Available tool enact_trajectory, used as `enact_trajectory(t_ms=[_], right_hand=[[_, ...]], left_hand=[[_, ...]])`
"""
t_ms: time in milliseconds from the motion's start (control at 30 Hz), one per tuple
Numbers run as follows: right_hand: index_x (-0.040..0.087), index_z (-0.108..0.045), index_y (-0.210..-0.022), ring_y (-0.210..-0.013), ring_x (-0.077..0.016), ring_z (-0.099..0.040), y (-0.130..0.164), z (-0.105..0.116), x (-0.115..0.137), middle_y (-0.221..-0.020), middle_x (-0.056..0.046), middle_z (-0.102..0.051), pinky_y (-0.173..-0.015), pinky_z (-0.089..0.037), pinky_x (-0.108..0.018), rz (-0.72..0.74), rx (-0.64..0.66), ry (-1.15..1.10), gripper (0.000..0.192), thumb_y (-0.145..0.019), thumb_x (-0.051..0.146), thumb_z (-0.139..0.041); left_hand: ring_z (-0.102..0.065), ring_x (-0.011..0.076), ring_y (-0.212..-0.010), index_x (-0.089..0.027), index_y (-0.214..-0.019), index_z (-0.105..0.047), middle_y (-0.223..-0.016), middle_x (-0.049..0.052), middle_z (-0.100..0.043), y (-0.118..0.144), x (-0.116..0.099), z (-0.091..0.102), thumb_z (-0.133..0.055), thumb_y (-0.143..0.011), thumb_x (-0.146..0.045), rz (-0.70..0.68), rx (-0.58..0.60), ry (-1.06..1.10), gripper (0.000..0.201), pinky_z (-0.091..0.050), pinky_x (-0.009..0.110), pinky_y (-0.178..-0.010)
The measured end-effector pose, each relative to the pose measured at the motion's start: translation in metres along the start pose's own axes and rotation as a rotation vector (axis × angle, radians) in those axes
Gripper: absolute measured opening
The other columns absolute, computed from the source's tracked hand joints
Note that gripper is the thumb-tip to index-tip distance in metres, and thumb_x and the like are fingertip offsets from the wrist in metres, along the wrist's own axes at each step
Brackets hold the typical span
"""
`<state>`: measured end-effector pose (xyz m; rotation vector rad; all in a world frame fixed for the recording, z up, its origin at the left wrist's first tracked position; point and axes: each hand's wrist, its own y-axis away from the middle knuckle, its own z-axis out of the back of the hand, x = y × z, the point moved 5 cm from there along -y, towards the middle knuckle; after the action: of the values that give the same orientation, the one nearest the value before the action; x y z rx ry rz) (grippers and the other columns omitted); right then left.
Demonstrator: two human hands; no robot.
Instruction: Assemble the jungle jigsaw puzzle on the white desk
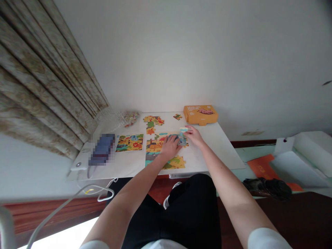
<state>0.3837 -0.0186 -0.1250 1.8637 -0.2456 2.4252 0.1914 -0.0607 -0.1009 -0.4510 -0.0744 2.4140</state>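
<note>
A partly joined jigsaw puzzle (154, 147) with bright animal pictures lies on the white table. My left hand (170, 148) rests flat on it, fingers spread, covering part of its middle. Just above the puzzle's upper right corner, my right hand (194, 135) pinches a pale puzzle piece (183, 130) with a light blue patch. Joined pieces (150, 123) extend upward from the puzzle's left side, and a small loose cluster of pieces (177, 117) lies farther back. Left of the puzzle is a picture card (129, 142) showing a lion and other animals.
An orange puzzle box (201, 114) stands at the back right of the table (218, 152). At the back left, a clear plastic bag (111, 117) lies beside more pieces (131, 118). A blurred-out phone-like object (102, 149) is at the left, with white cables (70, 202) below.
</note>
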Motion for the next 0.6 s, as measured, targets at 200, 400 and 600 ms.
enact_trajectory(t_ms=[200, 400, 600], right_hand=[[0.020, -0.067, -0.117, -0.077, -0.0201, -0.071, -0.008, -0.001, -0.013, -0.080, -0.001, -0.074, -0.075, -0.057, -0.034, -0.042, 0.103, 0.013, 0.048, -0.071, 0.030, -0.077], [0.019, -0.070, -0.109, -0.072, -0.0181, -0.068, -0.015, 0.002, -0.022, -0.076, 0.001, -0.071, -0.071, -0.056, -0.032, -0.006, 0.093, 0.075, 0.042, -0.069, 0.026, -0.079], [0.020, -0.075, -0.106, -0.071, -0.0160, -0.062, -0.019, -0.001, -0.022, -0.078, 0.001, -0.068, -0.069, -0.054, -0.029, 0.067, 0.109, 0.260, 0.034, -0.073, 0.027, -0.079]], left_hand=[[-0.048, 0.0308, -0.144, -0.022, -0.139, -0.062, -0.151, 0.012, -0.058, 0.005, -0.002, -0.001, -0.048, -0.106, -0.041, -0.010, -0.029, -0.044, 0.040, -0.031, 0.056, -0.126], [-0.050, 0.0300, -0.142, -0.024, -0.137, -0.064, -0.150, 0.011, -0.059, 0.005, -0.003, 0.000, -0.050, -0.105, -0.040, -0.017, -0.047, -0.053, 0.039, -0.033, 0.055, -0.125], [-0.050, 0.0305, -0.141, -0.025, -0.136, -0.064, -0.149, 0.011, -0.059, 0.005, -0.003, -0.001, -0.049, -0.105, -0.042, -0.024, -0.057, -0.063, 0.038, -0.034, 0.055, -0.124]])
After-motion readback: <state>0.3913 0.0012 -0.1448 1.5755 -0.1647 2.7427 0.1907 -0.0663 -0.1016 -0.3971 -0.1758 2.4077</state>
